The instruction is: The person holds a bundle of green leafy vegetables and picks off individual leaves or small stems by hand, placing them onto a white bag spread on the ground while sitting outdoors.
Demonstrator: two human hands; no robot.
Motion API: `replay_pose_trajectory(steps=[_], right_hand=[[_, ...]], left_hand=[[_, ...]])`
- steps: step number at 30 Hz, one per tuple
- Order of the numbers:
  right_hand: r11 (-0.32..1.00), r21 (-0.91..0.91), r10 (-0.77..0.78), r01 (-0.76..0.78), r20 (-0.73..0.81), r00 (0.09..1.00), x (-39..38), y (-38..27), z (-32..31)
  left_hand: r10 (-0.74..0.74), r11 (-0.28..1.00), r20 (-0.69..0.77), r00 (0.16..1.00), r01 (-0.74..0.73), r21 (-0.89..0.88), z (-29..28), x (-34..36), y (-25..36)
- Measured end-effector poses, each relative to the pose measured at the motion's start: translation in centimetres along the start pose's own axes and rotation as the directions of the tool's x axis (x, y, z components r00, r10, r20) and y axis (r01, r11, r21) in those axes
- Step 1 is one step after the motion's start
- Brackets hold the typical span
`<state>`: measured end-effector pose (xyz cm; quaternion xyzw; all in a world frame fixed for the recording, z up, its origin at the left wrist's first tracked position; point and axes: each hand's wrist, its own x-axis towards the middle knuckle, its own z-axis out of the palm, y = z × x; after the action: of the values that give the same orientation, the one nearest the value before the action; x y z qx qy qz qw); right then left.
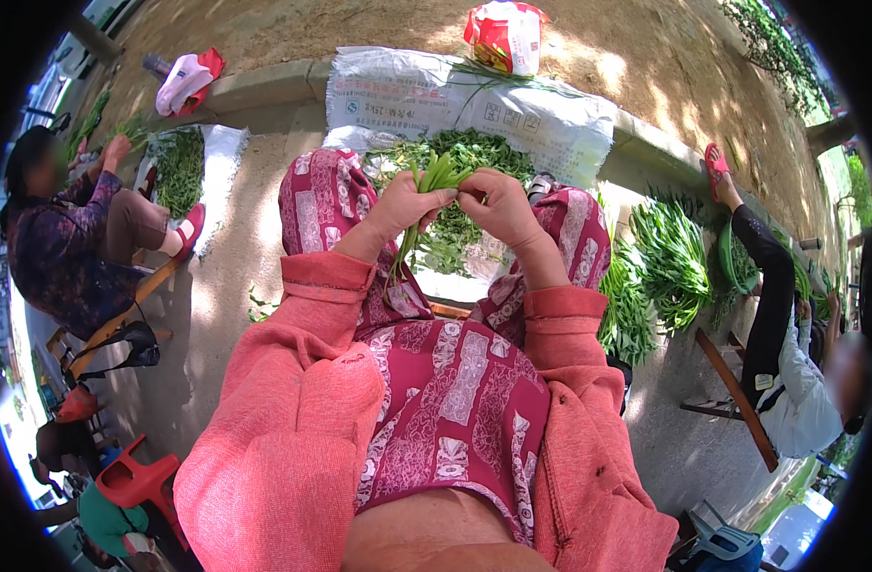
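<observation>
My left hand (407,202) is closed around a small bunch of green leafy stems (436,175) above my lap, with long leaves hanging below the fist toward the lower left. My right hand (493,205) pinches the top end of the same bunch, just right of my left hand. Beyond and beneath both hands a loose pile of picked greens (484,153) lies between my knees, on and before a white woven sack (379,95) spread against the curb.
A person (83,238) sits left beside cut greens (177,172); another (798,381) sits right. Large green bundles (669,267) lie by my right knee. A red-and-white bag (503,36) stands beyond the sack, a pink bag (186,81) at upper left, a red stool (131,477) at lower left.
</observation>
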<state>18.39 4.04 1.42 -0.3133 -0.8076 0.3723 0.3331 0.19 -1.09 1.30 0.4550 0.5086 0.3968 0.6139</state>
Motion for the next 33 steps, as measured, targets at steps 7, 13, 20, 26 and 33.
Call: replay_pose_trajectory(steps=[7,13,20,26,33], right_hand=[[0.976,-0.220,-0.011,-0.003,-0.062,0.998,0.0,-1.0,1.2],[0.989,-0.079,0.100,-0.127,-0.280,0.955,0.2,0.6,2.4],[0.867,0.254,0.485,-0.430,-0.225,0.845,0.7,4.4,-0.2],[0.682,0.579,0.452,-0.447,0.145,0.880,0.5,0.2,0.2],[0.637,0.598,0.378,-0.486,0.307,0.873,0.2,0.8,-0.3]], left_hand=[[0.011,1.000,-0.061,0.998,-0.011,0.003,-0.2,0.1,-0.4],[0.051,0.996,-0.056,0.997,-0.054,-0.065,-0.2,0.4,-0.5],[0.101,0.940,-0.087,0.991,-0.124,-0.319,-0.5,-0.2,0.3],[0.062,0.933,-0.031,0.998,-0.069,-0.353,-0.6,-0.1,-0.3],[0.048,0.983,0.010,0.999,-0.045,-0.178,-0.2,0.0,-0.2]])
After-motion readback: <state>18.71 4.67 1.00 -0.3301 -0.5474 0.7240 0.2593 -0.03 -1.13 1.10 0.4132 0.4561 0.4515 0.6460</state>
